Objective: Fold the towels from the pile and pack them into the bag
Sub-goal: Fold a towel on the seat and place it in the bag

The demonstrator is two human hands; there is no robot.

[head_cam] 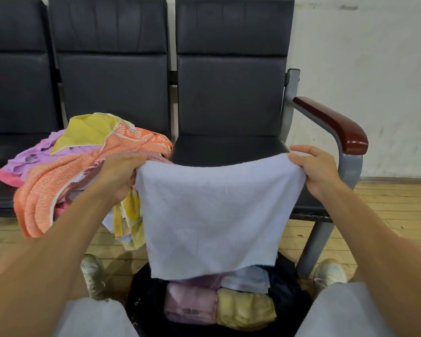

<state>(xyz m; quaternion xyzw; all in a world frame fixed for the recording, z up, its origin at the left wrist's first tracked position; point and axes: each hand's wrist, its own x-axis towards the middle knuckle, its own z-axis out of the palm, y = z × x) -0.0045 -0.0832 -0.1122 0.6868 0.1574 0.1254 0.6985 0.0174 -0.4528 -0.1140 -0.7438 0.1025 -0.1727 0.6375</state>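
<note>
A pale blue-white towel (pixel 212 215) hangs spread out in front of me, held up by its top corners. My left hand (pixel 118 176) grips the left corner and my right hand (pixel 314 166) grips the right corner. Its lower edge hangs over the open dark bag (pixel 287 283) on the floor between my feet. Inside the bag lie folded towels: a pink one (pixel 192 305), a yellow one (pixel 246 307) and a light blue one (pixel 248 279). The pile of unfolded towels (pixel 71 166), orange, yellow, purple and pink, lies on the middle seat to the left.
A row of dark padded seats (pixel 229 105) stands against a white wall. The right seat has a grey metal frame and a brown armrest (pixel 336 122). My shoes (pixel 93 273) stand on a wooden floor on either side of the bag.
</note>
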